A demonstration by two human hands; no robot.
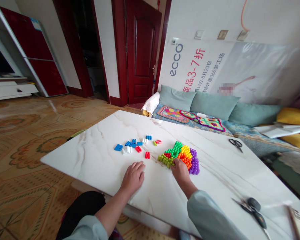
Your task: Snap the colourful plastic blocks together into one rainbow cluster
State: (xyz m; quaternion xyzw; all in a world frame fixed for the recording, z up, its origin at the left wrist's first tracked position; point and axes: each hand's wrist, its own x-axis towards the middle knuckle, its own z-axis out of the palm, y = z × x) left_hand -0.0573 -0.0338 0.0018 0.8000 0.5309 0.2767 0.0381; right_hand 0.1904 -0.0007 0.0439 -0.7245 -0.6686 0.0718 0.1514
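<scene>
Lying closest to us, at four o'clock on a dial centred on the bead patch (180,156) with twelve straight ahead, is a dark-handled tool (259,219), too blurred to read well. Round to eight o'clock, the left hand (133,176) rests palm-down on the marble-patterned tabletop (150,200), fingers loosely together, nothing visible in its hold. And in at six o'clock, look, the right hand (180,170)! Fingertips drawn together at the olive-green beads (165,161), though whether they grip one I cannot tell.

What a patch: olive at eight, red beads (167,155) at nine, green beads (176,149) at twelve, yellow beads (186,151) at two, orange beads (185,161) close beside the hand, purple beads (195,163) along three, all packed side by side.

Out towards ten, a looser crowd: blue tubes (118,147), white tubes (129,149) and red tubes (147,155) in short groups. Between two and three, well apart, lie black scissors (238,144).

Beyond the far edge, the sofa (230,128) carries blue-green cushions (213,105); a banner (197,70) hangs behind at one o'clock, a dark red door (147,50) stands ajar at eleven, and a red fridge (42,63) is off at ten.
</scene>
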